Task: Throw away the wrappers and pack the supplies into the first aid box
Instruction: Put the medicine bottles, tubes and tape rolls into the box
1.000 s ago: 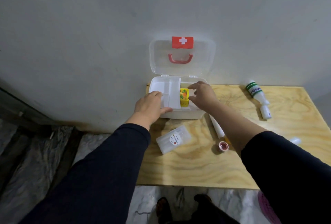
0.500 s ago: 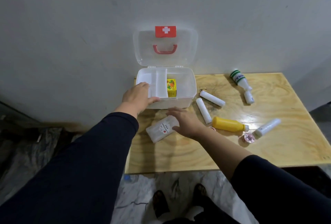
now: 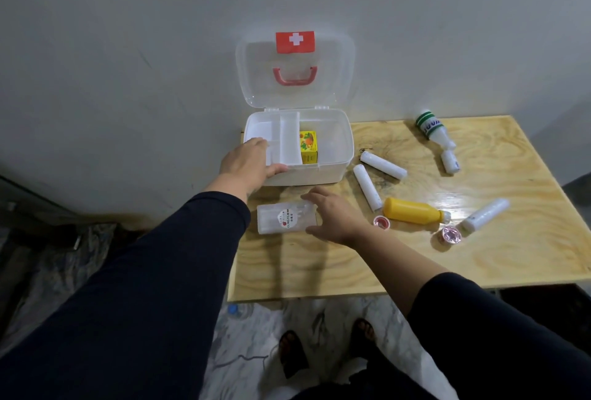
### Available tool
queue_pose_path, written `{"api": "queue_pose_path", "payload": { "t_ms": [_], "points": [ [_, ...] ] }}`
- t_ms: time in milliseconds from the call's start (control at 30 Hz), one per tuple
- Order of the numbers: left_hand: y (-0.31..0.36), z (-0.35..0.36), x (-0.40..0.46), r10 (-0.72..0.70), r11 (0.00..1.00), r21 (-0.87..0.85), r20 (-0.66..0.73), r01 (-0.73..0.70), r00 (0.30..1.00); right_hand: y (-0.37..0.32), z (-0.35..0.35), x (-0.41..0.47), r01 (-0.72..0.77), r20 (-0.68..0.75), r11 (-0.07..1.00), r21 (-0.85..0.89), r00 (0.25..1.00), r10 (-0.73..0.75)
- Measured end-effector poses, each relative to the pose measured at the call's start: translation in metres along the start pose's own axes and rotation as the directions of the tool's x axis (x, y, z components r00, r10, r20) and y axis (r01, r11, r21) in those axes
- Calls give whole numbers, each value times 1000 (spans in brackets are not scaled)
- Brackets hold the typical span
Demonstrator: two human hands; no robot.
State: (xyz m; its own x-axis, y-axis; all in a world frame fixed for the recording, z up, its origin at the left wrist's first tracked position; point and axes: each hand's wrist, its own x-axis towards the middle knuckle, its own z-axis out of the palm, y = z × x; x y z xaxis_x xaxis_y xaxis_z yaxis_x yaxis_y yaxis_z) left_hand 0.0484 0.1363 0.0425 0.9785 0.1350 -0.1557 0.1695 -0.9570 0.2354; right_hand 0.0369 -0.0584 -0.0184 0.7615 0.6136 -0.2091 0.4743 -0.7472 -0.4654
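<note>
The white first aid box [image 3: 319, 174] stands open at the table's back left, its clear lid [image 3: 332, 80] leaning on the wall. Inside are a white divider tray and a small yellow carton [image 3: 308, 150]. My left hand [image 3: 248, 164] grips the box's front left rim, thumb on the front wall. My right hand [image 3: 335, 215] closes on the right end of a clear cling film case [image 3: 281, 219] lying in front of the box. Three white rolls [image 3: 383, 165] [image 3: 367, 187] [image 3: 484, 215] and a yellow bottle [image 3: 411, 210] lie to the right.
A white bottle with green bands [image 3: 433, 129] and a small white vial [image 3: 450, 161] lie at the back right. Two small pink tape rolls [image 3: 382, 223] [image 3: 451, 236] sit near the yellow bottle. The wooden table [image 3: 415, 265] ends just left of the box; my feet show below.
My right hand left the inside of the box and came down onto the cling film case, which has turned from tilted to nearly level. My left hand stayed on the box rim.
</note>
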Motion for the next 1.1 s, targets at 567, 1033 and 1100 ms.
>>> {"api": "queue_pose_path", "payload": {
  "t_ms": [567, 1033, 1100],
  "points": [
    [0, -4, 0, 8, 1000, -12, 27, -7, 1000, 25, -151, -29, -160, -325, 987, 13, 933, 155],
    [-2, -1, 2, -5, 996, -87, 13, 6, 1000, 10, -130, 58, -234, -226, 943, -238, 957, 181],
    [-1, -1, 2, -5, 996, -93, 0, 5, 1000, 9, -122, 67, -218, -231, 945, -244, 959, 161]
  ]
}}
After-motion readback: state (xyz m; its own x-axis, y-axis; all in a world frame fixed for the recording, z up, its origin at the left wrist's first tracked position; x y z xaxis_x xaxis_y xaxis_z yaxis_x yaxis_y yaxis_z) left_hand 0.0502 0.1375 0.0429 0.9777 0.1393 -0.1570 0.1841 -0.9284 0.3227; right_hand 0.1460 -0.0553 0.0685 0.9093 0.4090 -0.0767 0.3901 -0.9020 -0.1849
